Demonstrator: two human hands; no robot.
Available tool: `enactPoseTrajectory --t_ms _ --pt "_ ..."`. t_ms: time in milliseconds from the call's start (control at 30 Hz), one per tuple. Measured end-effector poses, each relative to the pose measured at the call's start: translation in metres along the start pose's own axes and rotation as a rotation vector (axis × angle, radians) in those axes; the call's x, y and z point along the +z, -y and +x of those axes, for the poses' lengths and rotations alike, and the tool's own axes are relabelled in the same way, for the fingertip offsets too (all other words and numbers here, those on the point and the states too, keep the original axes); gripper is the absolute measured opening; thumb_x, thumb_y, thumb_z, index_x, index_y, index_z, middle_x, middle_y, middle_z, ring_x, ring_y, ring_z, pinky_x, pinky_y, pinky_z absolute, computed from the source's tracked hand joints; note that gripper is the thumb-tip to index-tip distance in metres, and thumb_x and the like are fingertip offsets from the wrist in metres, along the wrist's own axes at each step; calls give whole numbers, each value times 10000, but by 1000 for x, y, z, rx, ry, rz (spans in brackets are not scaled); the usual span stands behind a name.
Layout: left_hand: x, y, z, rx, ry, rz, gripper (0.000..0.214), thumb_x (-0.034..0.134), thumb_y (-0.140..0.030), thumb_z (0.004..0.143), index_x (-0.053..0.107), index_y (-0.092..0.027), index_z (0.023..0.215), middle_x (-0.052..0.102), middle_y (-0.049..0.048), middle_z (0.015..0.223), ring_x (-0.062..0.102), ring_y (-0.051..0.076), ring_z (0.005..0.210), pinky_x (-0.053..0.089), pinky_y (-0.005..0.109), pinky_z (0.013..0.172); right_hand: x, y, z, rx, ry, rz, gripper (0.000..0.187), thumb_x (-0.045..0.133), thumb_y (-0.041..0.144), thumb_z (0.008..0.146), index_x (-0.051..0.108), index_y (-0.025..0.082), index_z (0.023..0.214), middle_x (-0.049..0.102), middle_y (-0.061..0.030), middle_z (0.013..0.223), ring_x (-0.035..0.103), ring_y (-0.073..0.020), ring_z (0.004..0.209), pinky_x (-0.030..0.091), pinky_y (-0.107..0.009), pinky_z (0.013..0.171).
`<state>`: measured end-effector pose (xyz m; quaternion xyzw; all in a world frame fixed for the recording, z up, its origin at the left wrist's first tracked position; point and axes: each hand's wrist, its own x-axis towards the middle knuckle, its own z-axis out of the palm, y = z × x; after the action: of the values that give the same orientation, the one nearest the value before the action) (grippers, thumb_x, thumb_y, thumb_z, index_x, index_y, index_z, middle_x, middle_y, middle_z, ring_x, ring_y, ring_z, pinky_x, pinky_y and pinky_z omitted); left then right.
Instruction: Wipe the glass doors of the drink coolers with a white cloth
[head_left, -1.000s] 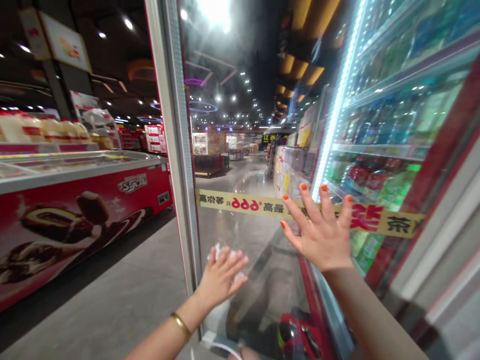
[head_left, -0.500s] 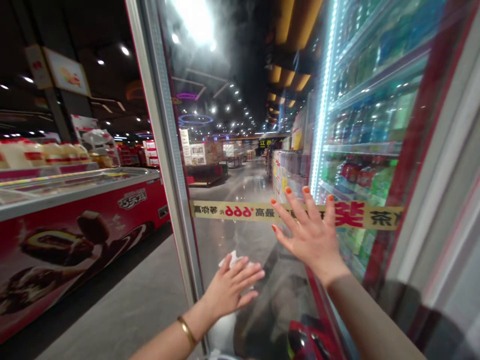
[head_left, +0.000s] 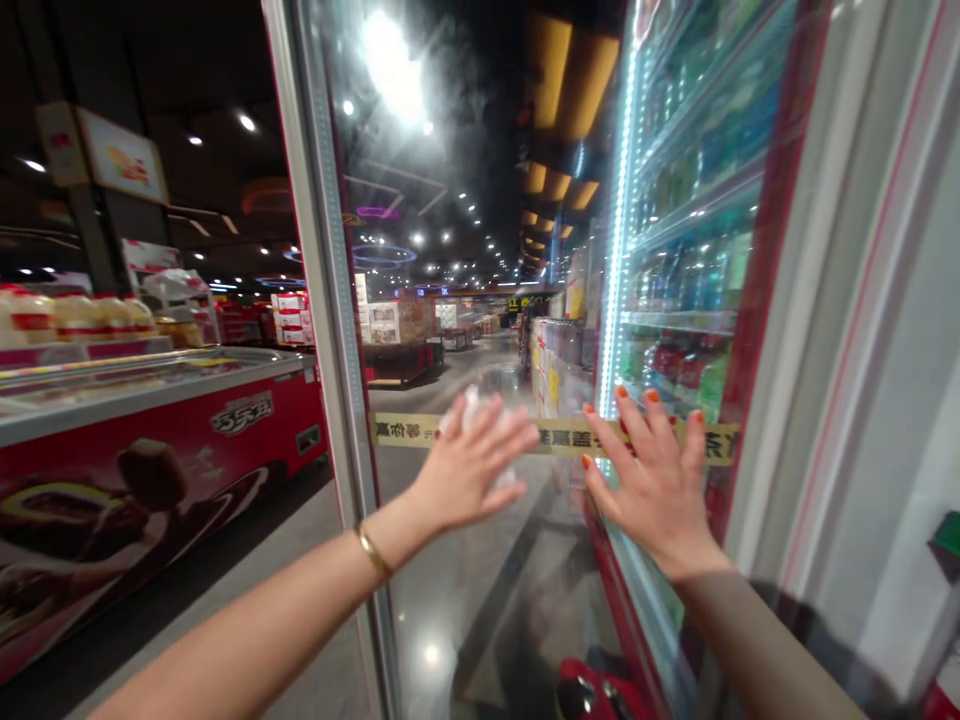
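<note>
My left hand (head_left: 469, 470) presses flat against the glass door (head_left: 457, 620) of a drinks cooler, with a crumpled white tissue (head_left: 471, 408) held beneath the palm and showing past its edges. A gold bangle (head_left: 373, 550) circles that wrist. To its right, my right hand (head_left: 652, 485) rests open on the same glass, fingers spread and holding nothing. Both hands lie level with a yellow printed strip (head_left: 555, 436) along the door. Bottled drinks (head_left: 682, 275) stand on the lit shelves behind the glass.
A metal door frame (head_left: 319, 300) runs up left of my hands. Beyond it stands a red chest freezer (head_left: 150, 470) with ice-cream pictures, topped by bottled products. A long shop aisle with stacked cartons (head_left: 559, 370) stretches behind, reflected in the glass.
My left hand has slid up and right across the glass with the tissue, now level with my right hand. My right hand stays nearly still, and the view has turned slightly left.
</note>
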<state>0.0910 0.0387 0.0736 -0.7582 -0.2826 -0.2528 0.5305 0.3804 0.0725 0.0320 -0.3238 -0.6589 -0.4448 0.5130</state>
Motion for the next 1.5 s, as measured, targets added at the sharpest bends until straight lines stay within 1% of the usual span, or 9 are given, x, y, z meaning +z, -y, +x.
enactPoseTrajectory --t_ms 133,333,600,867,1033,1133,1233,1367,1500 --pt "2 -31 -24 259 69 -33 579 397 -725 1054 551 -519 1572 393 -282 1712 -49 51 1714 49 281 1440 5 -24 -17 18 -6 -88 823 705 388 963 389 281 1715 254 -115 1845 299 -406 1681 209 -742 1344" --pt "-14 77 107 -413 -127 -95 806 465 -654 1076 157 -388 1771 130 -18 1862 -18 326 1737 -122 656 1389 12 -25 -21 9 -40 -111 842 692 412 983 339 295 1738 208 -84 1859 251 -380 1702 182 -716 1366" --pt "18 -52 16 327 112 -61 631 451 -662 1073 477 -422 1655 379 -173 1753 -59 124 1731 -30 384 1456 11 -24 -21 50 -6 -65 923 644 394 1022 158 211 1785 384 -130 1793 248 -328 1705 144 -663 1390" --pt "-20 141 188 -478 -177 -155 709 393 -602 1097 221 -415 1759 82 -92 1859 -74 279 1737 -169 604 1396 15 -23 -22 41 -73 -97 1007 656 378 1008 56 139 1781 107 -179 1865 296 -351 1685 294 -689 1347" --pt "6 34 136 41 -1 -208 690 353 -467 1102 250 -305 1764 82 -77 1861 -125 261 1725 -159 594 1404 13 -27 -22 3 -150 5 868 518 287 1052 72 153 1785 45 -127 1879 234 -289 1717 216 -621 1399" --pt "17 -21 90 361 141 -251 541 328 -424 1102 508 -503 1605 386 -273 1725 206 31 1688 13 246 1417 14 -29 -24 -2 -174 43 868 479 294 1053 34 179 1790 31 -132 1879 214 -301 1724 233 -629 1390" --pt "5 19 123 329 141 -255 562 358 -516 1102 454 -459 1652 356 -200 1764 200 98 1708 -9 361 1436 16 -30 -26 19 -158 38 892 468 326 1044 -4 215 1792 33 -143 1878 240 -338 1714 304 -664 1353" --pt "-14 106 225 -192 -87 -234 739 466 -603 1056 319 -360 1738 215 -89 1845 -44 249 1748 -100 554 1423 19 -30 -29 33 -171 49 889 456 360 1052 -15 220 1793 19 -149 1880 219 -365 1717 341 -662 1339" --pt "3 54 223 -142 -115 -188 744 424 -577 1074 288 -308 1755 158 -42 1864 -16 242 1752 -76 516 1432 20 -33 -29 49 -254 106 818 389 413 1089 23 227 1796 -1 -133 1883 155 -363 1732 365 -651 1329"
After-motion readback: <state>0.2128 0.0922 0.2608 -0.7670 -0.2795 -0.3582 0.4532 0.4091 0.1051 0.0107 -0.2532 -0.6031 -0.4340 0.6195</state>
